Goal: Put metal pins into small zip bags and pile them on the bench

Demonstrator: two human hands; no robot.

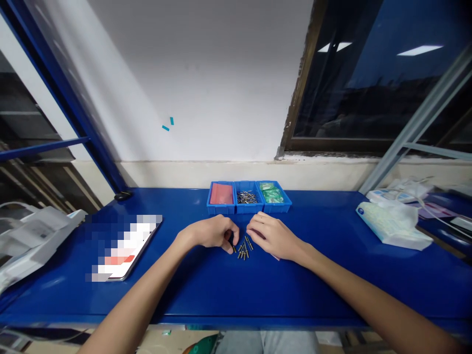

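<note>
partly hidden pin (234,249) at left hand (217,232)

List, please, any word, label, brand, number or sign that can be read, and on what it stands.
Readable text: none.
Blue mark on the tissue pack: too small to read.
Green packets: any print is too blurred.
Flat white object at left: pixelated, nothing readable.

workshop-like place, blue workbench (206,295), parts bins (249,209), metal fasteners (244,250)
</note>
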